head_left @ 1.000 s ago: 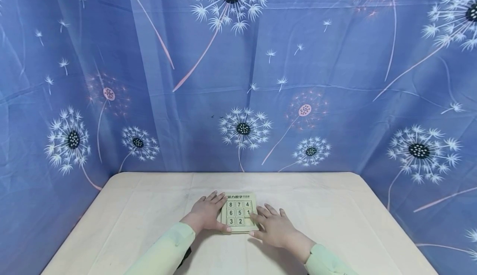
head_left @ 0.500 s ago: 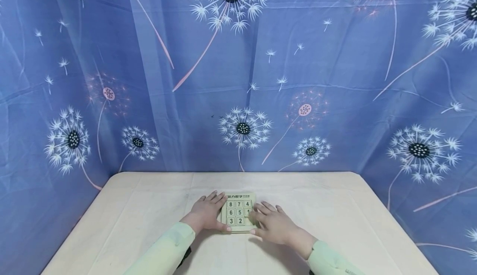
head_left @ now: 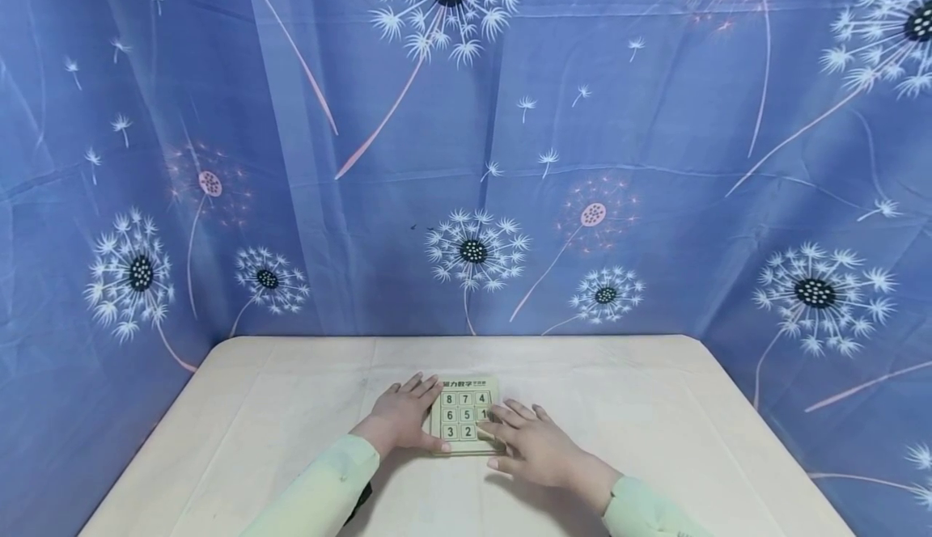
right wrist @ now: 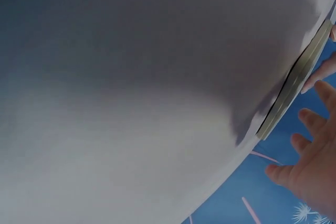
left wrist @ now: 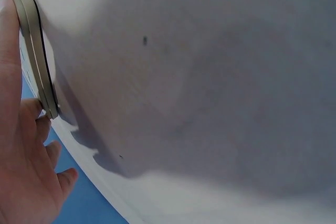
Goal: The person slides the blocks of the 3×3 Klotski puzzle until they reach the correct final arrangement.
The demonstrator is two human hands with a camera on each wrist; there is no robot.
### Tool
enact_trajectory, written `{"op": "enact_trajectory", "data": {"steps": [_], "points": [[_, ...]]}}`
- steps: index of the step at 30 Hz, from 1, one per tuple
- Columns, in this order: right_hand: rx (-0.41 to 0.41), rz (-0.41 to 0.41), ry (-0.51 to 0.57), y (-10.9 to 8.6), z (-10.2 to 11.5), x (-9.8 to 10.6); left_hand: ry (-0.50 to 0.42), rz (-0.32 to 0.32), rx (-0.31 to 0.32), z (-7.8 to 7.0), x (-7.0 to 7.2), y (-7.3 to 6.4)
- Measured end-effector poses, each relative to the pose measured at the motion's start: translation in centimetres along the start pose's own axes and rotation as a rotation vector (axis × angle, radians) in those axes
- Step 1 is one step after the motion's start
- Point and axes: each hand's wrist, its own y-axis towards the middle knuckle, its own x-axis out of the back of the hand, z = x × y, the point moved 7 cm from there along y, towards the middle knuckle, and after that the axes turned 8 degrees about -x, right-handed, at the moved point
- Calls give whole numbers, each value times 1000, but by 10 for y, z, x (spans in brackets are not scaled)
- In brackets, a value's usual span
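“Eight numbered tiles (head_left: 466,415) in the head view, set in a pale board (head_left: 462,446): 8 7 4, then 6 5 1, then 3 2. Any heading?”

“力数字, along the far border (the characters on either side are too unclear to read). The board lies on the worktop (head_left: 619,391), about midway between its left and right edges, short of the far one.”

“And the hands?”

“Left hand (head_left: 406,414) unclenched, fingers stretched out at the board's left side, thumb at its near left corner. Right hand (head_left: 542,448) loosely spread at the right side, one fingertip over the slot beside the 2; whether it presses, I cannot tell.”

“Left wrist view?”

“Board edge-on at the left, thumb against it, fingers by its far end.”

“Right wrist?”

“Edge-on again, at the right, that hand's fingers parted just beside it.”
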Motion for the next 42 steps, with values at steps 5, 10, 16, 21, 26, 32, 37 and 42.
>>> {"op": "enact_trajectory", "data": {"steps": [5,10,16,21,26,32,37,42], "points": [[10,1,-1,0,5,-1,-2,-6,-4,1,-2,1],[15,10,-20,2,7,-4,-2,-18,-14,1,-3,1],[18,12,-31,4,7,-9,-3,-19,-15,1,-4,1],[9,11,-27,4,7,-8,-7,-19,-14,1,-3,0],[-6,17,-20,4,6,-8,-2,-20,-16,1,-2,0],[-16,24,-14,4,4,-8,-1,-17,-16,0,0,-1],[-21,31,-12,4,4,-7,2,-13,-10,0,0,-2],[-19,31,-11,3,3,-7,-1,-11,-4,-1,2,-3]]}}
